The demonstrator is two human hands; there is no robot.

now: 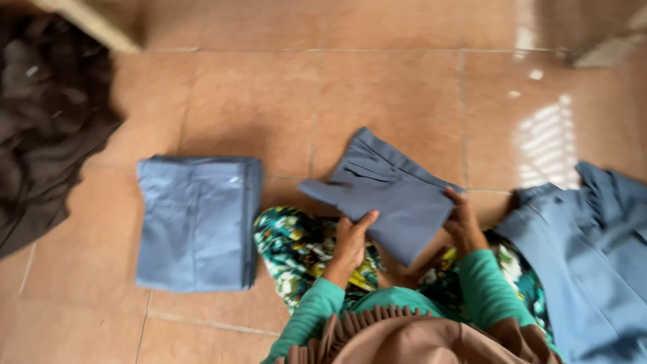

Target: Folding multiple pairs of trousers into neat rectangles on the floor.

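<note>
Gripping a folded grey-blue cloth garment (391, 195) over the lap, left hand (350, 239) and right hand (464, 226) clamp its near edges; one folded blue stack (195, 222) lies left; unfolded blue garments (593, 256) wait right.

Sleeves: you wear long teal-green knit sleeves, ribbed at the cuffs, lower centre of the frame.
Hands: your left hand (350, 244) and right hand (465, 226) are bare.
Lap: green, white and yellow patterned cloth.
Front: brown pleated fabric at the bottom edge.
</note>
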